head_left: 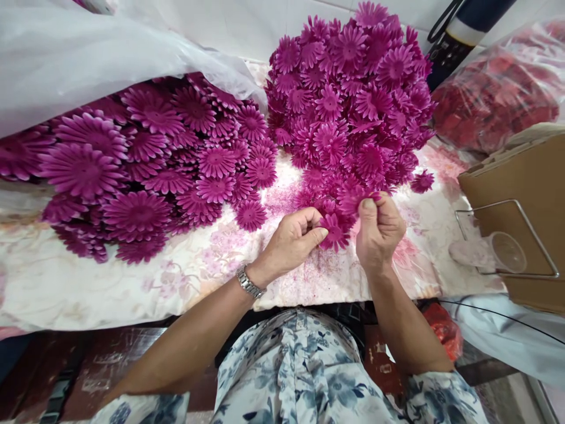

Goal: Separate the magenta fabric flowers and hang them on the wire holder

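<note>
My left hand (301, 237) pinches the edge of a purple artificial flower head (335, 231) between thumb and fingers, just above the table. Beside it, my right hand (380, 227) is closed with thumb against fingers, gripping the petals of another purple flower head (352, 198). A tall heap of small purple flower heads (348, 100) rises right behind both hands. To the left lies a spread of larger and smaller purple flower heads (136, 212), partly inside a white plastic bag (110, 53). One loose small flower head (422, 181) rests to the right of the heap.
The floral tablecloth (176, 288) is strewn with purple specks near my hands. On the right stand a cardboard box (516, 194), a clear plastic cup (507, 252), a bent wire frame (536, 235) and a clear bag of red pieces (503, 94). A dark blue bottle (454, 53) leans behind.
</note>
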{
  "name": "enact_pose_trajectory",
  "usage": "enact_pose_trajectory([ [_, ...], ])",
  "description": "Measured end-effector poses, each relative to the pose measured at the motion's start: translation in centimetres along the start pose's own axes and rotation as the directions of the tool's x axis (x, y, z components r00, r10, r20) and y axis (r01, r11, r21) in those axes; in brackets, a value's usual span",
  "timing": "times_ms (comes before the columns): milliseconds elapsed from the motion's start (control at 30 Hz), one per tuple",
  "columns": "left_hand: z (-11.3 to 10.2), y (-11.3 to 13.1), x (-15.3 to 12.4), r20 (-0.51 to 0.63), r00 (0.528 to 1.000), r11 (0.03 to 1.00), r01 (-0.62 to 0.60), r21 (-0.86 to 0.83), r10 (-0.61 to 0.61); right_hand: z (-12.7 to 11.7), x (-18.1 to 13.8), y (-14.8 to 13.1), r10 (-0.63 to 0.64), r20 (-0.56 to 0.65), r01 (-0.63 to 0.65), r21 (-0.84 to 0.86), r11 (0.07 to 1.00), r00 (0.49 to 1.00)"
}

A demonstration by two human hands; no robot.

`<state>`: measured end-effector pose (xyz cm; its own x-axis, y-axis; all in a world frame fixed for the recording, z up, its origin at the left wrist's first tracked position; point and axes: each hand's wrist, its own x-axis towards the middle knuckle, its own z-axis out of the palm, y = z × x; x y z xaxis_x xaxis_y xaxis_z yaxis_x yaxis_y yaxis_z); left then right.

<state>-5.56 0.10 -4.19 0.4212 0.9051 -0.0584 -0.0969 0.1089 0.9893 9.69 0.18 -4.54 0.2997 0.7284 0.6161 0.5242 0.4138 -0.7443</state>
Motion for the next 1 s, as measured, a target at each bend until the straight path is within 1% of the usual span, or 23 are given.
enact_pose_trajectory([
  [67,-0.2,-0.1,0.0,-0.012,1.000,1.000,-0.002,0.010,0.002,-0.4,0.5,0.6,0.049,-0.110,-0.054,-0.044,0.998,0.993],
  [100,-0.2,-0.1,-0.1,-0.023,1.000,1.000,-0.001,0.011,0.002,-0.6,0.7,0.9,0.047,-0.123,-0.058,-0.092,0.994,0.991],
  [133,-0.3,-0.2,-0.1,-0.034,0.999,1.000,0.001,0.010,-0.001,-0.9,1.0,1.2,0.025,-0.109,-0.042,-0.158,0.986,0.994],
  [200,-0.4,-0.3,-0.1,-0.057,0.998,1.000,0.001,0.005,0.000,-1.3,1.3,1.7,-0.046,-0.043,0.031,-0.305,0.952,0.998],
  [267,-0.4,-0.4,0.0,-0.077,0.997,1.000,-0.026,0.016,0.027,-1.7,1.5,1.6,-0.110,-0.002,0.102,-0.376,0.921,0.994],
  [300,-0.4,-0.5,0.0,-0.089,0.995,0.998,-0.049,0.031,0.052,-1.8,1.4,1.5,-0.127,0.012,0.123,-0.358,0.926,0.992],
  [333,-0.5,-0.5,0.0,-0.106,0.991,0.996,-0.077,0.055,0.082,-1.8,1.3,1.2,-0.129,0.040,0.135,-0.305,0.943,0.991],
  [400,-0.5,-0.4,-0.1,-0.144,0.978,0.984,-0.132,0.123,0.149,-1.8,1.1,0.6,-0.100,0.171,0.126,-0.153,0.980,0.980],
  [433,-0.5,-0.4,-0.1,-0.160,0.971,0.976,-0.154,0.157,0.179,-1.7,0.9,0.3,-0.082,0.259,0.107,-0.084,0.991,0.963],
  [500,-0.5,-0.4,-0.3,-0.185,0.955,0.958,-0.192,0.212,0.233,-1.4,0.7,-0.3,-0.060,0.412,0.059,0.015,0.998,0.909],
  [533,-0.5,-0.4,-0.3,-0.193,0.946,0.947,-0.213,0.239,0.261,-1.3,0.7,-0.6,-0.051,0.464,0.035,0.044,0.998,0.884],
  [600,-0.4,-0.5,-0.5,-0.201,0.925,0.919,-0.254,0.302,0.322,-1.0,0.6,-0.9,-0.034,0.521,-0.014,0.087,0.996,0.853],
  [667,-0.3,-0.6,-0.6,-0.209,0.900,0.884,-0.289,0.368,0.382,-0.7,0.6,-1.0,-0.010,0.530,-0.059,0.112,0.992,0.848],
  [733,-0.1,-0.6,-0.6,-0.223,0.880,0.855,-0.300,0.423,0.419,-0.5,0.6,-1.0,0.014,0.500,-0.085,0.120,0.989,0.866],
  [800,0.1,-0.7,-0.5,-0.244,0.870,0.840,-0.285,0.462,0.429,-0.4,0.4,-0.8,0.030,0.454,-0.084,0.100,0.991,0.890],
  [867,0.1,-0.7,-0.5,-0.259,0.874,0.837,-0.251,0.486,0.412,-0.3,0.3,-0.7,0.021,0.430,-0.055,0.068,0.996,0.903],
  [1000,0.1,-0.6,-0.3,-0.286,0.883,0.858,-0.210,0.468,0.372,-0.1,0.3,-0.4,-0.038,0.428,0.023,0.039,0.999,0.903],
])
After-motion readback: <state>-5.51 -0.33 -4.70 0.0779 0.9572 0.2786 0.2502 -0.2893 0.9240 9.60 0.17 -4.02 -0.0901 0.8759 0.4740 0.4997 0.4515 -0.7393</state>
